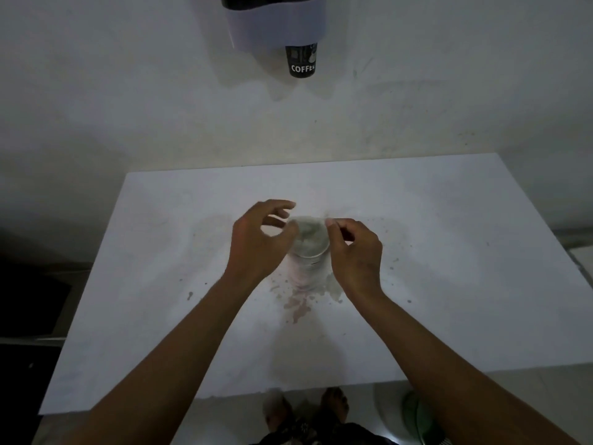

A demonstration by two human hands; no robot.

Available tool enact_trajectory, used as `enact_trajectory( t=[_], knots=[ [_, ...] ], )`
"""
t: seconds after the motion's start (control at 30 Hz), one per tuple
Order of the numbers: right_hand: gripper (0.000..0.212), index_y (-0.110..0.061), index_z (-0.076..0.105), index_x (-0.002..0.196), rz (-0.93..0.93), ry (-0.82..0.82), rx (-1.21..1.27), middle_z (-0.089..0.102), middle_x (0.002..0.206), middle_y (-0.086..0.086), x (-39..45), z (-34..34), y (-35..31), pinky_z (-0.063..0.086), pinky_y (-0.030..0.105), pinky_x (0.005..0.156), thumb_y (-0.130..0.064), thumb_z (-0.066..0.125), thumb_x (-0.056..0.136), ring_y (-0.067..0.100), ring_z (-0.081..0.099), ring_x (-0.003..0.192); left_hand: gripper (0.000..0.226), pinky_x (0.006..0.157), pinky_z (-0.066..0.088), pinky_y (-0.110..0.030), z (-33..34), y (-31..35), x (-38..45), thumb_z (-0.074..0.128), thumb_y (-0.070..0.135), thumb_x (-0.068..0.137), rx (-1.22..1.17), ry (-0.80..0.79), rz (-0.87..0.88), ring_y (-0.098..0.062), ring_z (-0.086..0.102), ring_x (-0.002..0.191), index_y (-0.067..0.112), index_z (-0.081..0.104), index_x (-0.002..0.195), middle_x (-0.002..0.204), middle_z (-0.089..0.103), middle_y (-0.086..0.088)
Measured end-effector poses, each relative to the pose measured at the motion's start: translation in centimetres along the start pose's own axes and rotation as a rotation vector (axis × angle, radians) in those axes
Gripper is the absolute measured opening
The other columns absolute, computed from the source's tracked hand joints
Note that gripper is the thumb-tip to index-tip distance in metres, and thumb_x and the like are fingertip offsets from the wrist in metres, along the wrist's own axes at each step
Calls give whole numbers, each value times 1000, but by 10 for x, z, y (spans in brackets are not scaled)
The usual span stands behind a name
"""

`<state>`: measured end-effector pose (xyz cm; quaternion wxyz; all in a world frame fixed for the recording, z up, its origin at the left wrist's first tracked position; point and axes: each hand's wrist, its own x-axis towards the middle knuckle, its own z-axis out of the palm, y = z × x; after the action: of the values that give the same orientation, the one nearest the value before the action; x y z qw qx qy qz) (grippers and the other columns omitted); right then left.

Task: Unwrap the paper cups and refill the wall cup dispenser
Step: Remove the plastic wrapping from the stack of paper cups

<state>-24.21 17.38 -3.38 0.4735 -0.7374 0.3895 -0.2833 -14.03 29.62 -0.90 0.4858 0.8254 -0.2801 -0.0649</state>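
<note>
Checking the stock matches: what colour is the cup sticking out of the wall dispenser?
Black with white "COFFEE" lettering, on the cup, in the head view.

Dim light. Scuffed white wall [128, 91] behind stained white bench [449, 284]; pale floor [369, 409] below, dark furniture [29, 300] at left.

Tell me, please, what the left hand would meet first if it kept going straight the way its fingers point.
Most likely the top of the wrapped stack of cups standing on the table. The left hand has its fingers curled toward that top, with the right hand just beyond it. Depth is unclear from this single view.
</note>
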Motion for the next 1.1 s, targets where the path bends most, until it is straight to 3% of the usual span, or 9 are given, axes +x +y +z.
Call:
enact_trajectory(
  t=[0.07,0.17,0.3,0.47,0.53,0.7,0.8,0.93,1.1],
  knots=[
    [9,-24,70,95,25,1,74,70,83,-13,1,1,-3,45,7,67,-27,62,95,-1,64,77,23,75,54,-19,-3,7,15,79,36,79,203,-127,68,-3,67,79,27,76,101,94,72,12],
    [10,-25,60,102,-89,-28,72,69,82,-10,2,-3,-2,49,11,72,-17,60,95,0,64,76,11,79,57,-32,-6,10,28,75,14,80,348,-146,171,-6,64,70,21,78,88,83,74,7],
    [29,-21,74,98,-476,-195,-218,60,101,-2,6,-12,11,55,26,71,-1,53,94,9,59,82,17,66,55,-29,-11,10,28,66,1,84,257,-166,226,-14,67,65,18,61,83,76,65,7],
    [29,-22,72,105,-557,-388,-460,43,126,-1,13,-20,5,55,40,57,-4,52,94,16,58,81,33,70,55,-29,-8,0,27,50,-13,70,228,-133,336,-21,67,76,13,70,67,80,70,-2],
    [16,-18,66,90,-565,-335,-419,44,121,-4,13,-22,0,54,42,55,-7,54,92,9,55,74,37,75,49,-15,-9,1,27,49,-11,71,277,-147,339,-19,68,81,13,77,71,86,71,-4],
    [7,-14,62,80,-657,-87,-315,52,107,-4,-2,-20,-2,54,35,54,-8,59,84,11,57,80,18,72,44,-17,-8,18,19,71,26,85,309,-122,104,-17,66,84,9,78,86,90,74,-3],
    [5,-9,62,78,-629,-40,-248,56,91,-1,-11,-14,9,52,36,49,-10,58,81,15,57,71,39,61,35,-13,-3,15,17,85,48,69,369,-71,38,-12,61,73,12,74,77,77,68,3],
    [21,-11,69,70,-391,46,-95,64,73,-5,-17,-14,4,54,27,60,-27,72,83,8,60,65,9,62,40,-9,-5,11,11,79,18,78,282,-95,-33,-17,65,78,11,75,83,89,74,-3],
    [5,-24,74,78,-50,-37,-123,69,71,-14,-5,-12,-8,57,30,70,-27,76,80,5,66,69,4,71,62,-42,-7,10,10,65,16,86,149,-84,-97,-20,70,75,16,69,86,83,71,1]
  ],
)
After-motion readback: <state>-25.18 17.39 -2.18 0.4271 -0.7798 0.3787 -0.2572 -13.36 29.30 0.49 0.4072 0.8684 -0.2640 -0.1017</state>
